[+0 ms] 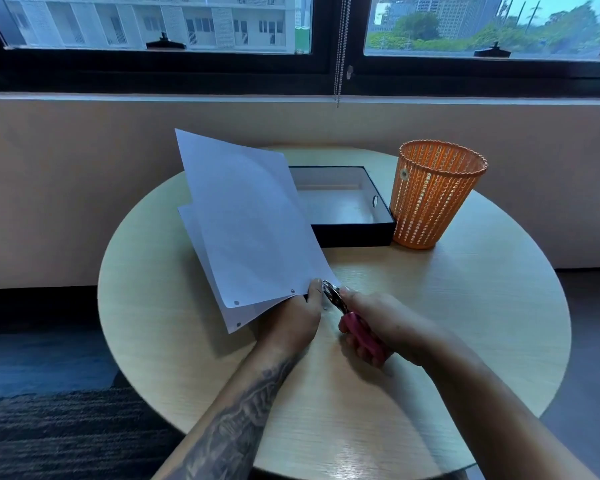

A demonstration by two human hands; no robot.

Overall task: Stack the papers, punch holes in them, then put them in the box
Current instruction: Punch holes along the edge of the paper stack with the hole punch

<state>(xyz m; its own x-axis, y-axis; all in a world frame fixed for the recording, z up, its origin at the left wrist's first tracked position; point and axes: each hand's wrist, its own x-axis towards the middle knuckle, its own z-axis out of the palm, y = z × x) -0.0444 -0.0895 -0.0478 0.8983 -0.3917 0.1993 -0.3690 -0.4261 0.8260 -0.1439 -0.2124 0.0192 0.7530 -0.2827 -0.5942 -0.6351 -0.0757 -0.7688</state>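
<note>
My left hand (300,315) pinches the near right corner of a stack of white papers (246,220), held tilted above the table. Small punched holes show along the stack's near edge. My right hand (378,327) grips a hole punch (352,318) with pink handles; its metal jaws sit on the papers' corner beside my left thumb. Behind the papers lies an open black box (354,230) with a white inside; its left part is hidden by the sheets.
An orange mesh basket (433,195) stands right of the box, touching it. Everything rests on a round light wooden table (465,306). A low wall and windows run behind; dark carpet lies to the left.
</note>
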